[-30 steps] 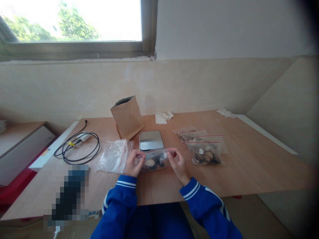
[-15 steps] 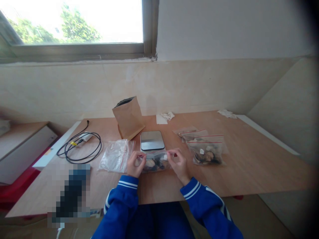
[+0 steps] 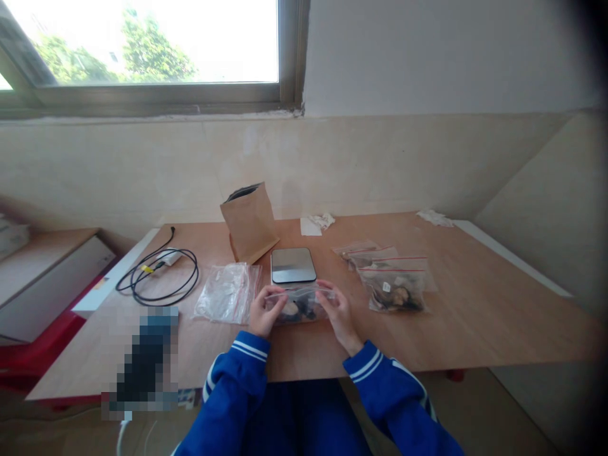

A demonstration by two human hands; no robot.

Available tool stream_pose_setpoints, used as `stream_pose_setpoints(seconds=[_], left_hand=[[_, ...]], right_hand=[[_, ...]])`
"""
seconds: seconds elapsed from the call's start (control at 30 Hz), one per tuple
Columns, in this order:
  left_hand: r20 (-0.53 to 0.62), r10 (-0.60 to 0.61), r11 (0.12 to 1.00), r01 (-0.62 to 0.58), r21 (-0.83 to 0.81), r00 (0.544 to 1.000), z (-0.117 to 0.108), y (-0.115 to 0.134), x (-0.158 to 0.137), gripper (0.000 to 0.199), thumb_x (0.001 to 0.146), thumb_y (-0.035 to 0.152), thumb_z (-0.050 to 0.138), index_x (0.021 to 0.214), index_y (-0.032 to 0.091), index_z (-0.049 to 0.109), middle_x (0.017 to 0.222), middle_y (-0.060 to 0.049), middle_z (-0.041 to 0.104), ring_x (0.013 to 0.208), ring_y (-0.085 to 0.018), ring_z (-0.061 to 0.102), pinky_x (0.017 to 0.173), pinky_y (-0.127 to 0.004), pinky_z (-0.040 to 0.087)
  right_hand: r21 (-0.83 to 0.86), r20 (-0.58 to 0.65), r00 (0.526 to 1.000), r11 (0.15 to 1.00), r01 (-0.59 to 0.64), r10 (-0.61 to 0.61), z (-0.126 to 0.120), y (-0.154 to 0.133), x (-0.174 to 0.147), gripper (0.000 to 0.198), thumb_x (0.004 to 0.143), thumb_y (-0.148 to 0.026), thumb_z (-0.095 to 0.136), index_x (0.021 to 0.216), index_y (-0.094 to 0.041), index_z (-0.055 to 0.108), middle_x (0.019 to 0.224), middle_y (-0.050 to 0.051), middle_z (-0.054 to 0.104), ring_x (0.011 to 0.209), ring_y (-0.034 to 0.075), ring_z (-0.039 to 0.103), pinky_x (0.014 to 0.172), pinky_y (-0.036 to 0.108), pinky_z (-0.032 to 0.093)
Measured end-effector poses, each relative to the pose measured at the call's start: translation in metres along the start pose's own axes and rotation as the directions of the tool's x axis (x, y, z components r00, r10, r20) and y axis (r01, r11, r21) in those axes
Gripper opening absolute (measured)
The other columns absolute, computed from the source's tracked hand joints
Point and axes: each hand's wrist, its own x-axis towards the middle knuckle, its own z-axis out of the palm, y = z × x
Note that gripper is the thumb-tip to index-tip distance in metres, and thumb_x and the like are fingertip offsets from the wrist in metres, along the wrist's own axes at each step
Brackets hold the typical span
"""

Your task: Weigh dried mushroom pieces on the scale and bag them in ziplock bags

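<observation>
"Left hand point(image 3: 263, 313) and right hand point(image 3: 339, 310) pinch the top edge of the clear bag point(image 3: 301, 313) near opposite ends?"

"Yes; it's between them over the tabletop point(image 3: 304, 358), just nearer than the metal-topped plate point(image 3: 293, 265). I'd hold that edge taut and level, pressing evenly, contents point(image 3: 291, 309) low."

"And around it?"

"Wood-coloured tabletop, brown paper pouch point(image 3: 251, 225) towards the back, filled bags point(image 3: 396, 292) to the right, beige wall point(image 3: 380, 164) and bright window point(image 3: 228, 41) beyond."

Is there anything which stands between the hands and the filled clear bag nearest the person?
Nothing visible does: the left hand and right hand hold the filled clear bag by its upper edge. The silver device lies beyond it.
</observation>
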Motion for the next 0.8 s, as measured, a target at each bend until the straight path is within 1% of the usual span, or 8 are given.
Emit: stream_pose_setpoints(seconds=[0.07, 0.13, 0.23, 0.33, 0.43, 0.6, 0.73, 0.8], left_hand=[[0.006, -0.067, 0.997, 0.068, -0.037, 0.998, 0.0026, 0.0014, -0.0039, 0.032, 0.076, 0.044, 0.070, 0.088, 0.015, 0.067, 0.083, -0.005, 0.068, 0.072, -0.016, 0.063, 0.065, -0.025, 0.050], [0.004, -0.093, 0.994, 0.093, -0.057, 0.996, 0.0042, 0.0020, -0.0065, 0.032, 0.076, 0.044, 0.070, 0.086, 0.014, 0.068, 0.083, -0.005, 0.069, 0.072, -0.016, 0.064, 0.065, -0.026, 0.050], [0.004, -0.085, 0.994, 0.085, -0.072, 0.996, 0.0050, 0.0013, -0.0073, 0.030, 0.076, 0.043, 0.071, 0.085, 0.014, 0.069, 0.084, -0.005, 0.070, 0.073, -0.017, 0.064, 0.065, -0.025, 0.051], [-0.007, -0.066, 0.995, 0.065, -0.078, 0.998, 0.0056, -0.0004, -0.0061, 0.029, 0.076, 0.042, 0.071, 0.084, 0.014, 0.070, 0.083, -0.005, 0.070, 0.074, -0.016, 0.064, 0.067, -0.025, 0.050], [-0.038, -0.050, 0.997, 0.048, -0.055, 0.998, 0.0061, -0.0024, -0.0055, 0.028, 0.077, 0.041, 0.071, 0.082, 0.014, 0.071, 0.081, -0.005, 0.070, 0.073, -0.016, 0.064, 0.068, -0.025, 0.049], [-0.070, -0.019, 1.000, 0.019, -0.006, 0.997, 0.0066, -0.0042, -0.0063, 0.027, 0.077, 0.040, 0.071, 0.082, 0.014, 0.072, 0.081, -0.005, 0.070, 0.076, -0.017, 0.064, 0.070, -0.026, 0.049], [-0.109, -0.038, 0.999, 0.041, 0.021, 0.993, 0.0080, -0.0026, -0.0064, 0.027, 0.076, 0.041, 0.071, 0.080, 0.014, 0.071, 0.078, -0.004, 0.069, 0.070, -0.015, 0.061, 0.065, -0.024, 0.047], [-0.121, -0.050, 0.999, 0.051, 0.009, 0.991, 0.0087, -0.0011, -0.0060, 0.028, 0.075, 0.042, 0.071, 0.078, 0.014, 0.070, 0.077, -0.004, 0.069, 0.069, -0.015, 0.061, 0.065, -0.024, 0.046]], right_hand=[[0.007, 0.011, 1.000, 1.000, -0.020, 0.020, 0.0008, -0.0009, -0.0005, 0.036, 0.076, -0.045, 0.071, 0.098, -0.018, 0.067, 0.091, 0.005, 0.072, 0.084, 0.020, 0.066, 0.079, 0.034, 0.052], [-0.010, -0.010, 1.000, 1.000, -0.004, 0.004, 0.0008, -0.0012, -0.0008, 0.031, 0.076, -0.045, 0.070, 0.090, -0.018, 0.069, 0.089, 0.005, 0.072, 0.085, 0.020, 0.066, 0.082, 0.034, 0.052], [-0.028, -0.030, 0.999, 0.999, 0.033, -0.034, 0.0006, -0.0018, -0.0017, 0.028, 0.078, -0.044, 0.069, 0.090, -0.018, 0.069, 0.089, 0.004, 0.072, 0.087, 0.020, 0.066, 0.083, 0.035, 0.052], [-0.035, -0.024, 0.998, 0.997, 0.063, -0.064, 0.0004, -0.0028, -0.0032, 0.027, 0.080, -0.043, 0.067, 0.091, -0.019, 0.069, 0.091, 0.005, 0.072, 0.089, 0.020, 0.067, 0.084, 0.035, 0.052], [-0.031, -0.012, 0.998, 0.998, 0.060, -0.060, 0.0002, -0.0026, -0.0042, 0.028, 0.082, -0.044, 0.065, 0.093, -0.019, 0.069, 0.093, 0.006, 0.072, 0.090, 0.021, 0.066, 0.083, 0.035, 0.053], [-0.088, -0.051, 0.993, 0.991, 0.105, -0.110, 0.0004, 0.0012, -0.0032, 0.026, 0.080, -0.044, 0.066, 0.086, -0.019, 0.069, 0.087, 0.004, 0.071, 0.085, 0.020, 0.066, 0.081, 0.034, 0.053], [-0.108, -0.056, 0.994, 0.991, 0.084, -0.090, 0.0013, 0.0025, -0.0021, 0.027, 0.079, -0.046, 0.067, 0.084, -0.019, 0.070, 0.084, 0.004, 0.070, 0.082, 0.020, 0.065, 0.077, 0.033, 0.052], [-0.099, -0.056, 0.995, 0.992, 0.080, -0.086, 0.0017, 0.0011, -0.0023, 0.027, 0.079, -0.046, 0.067, 0.084, -0.019, 0.070, 0.084, 0.004, 0.070, 0.082, 0.020, 0.065, 0.077, 0.033, 0.052]])
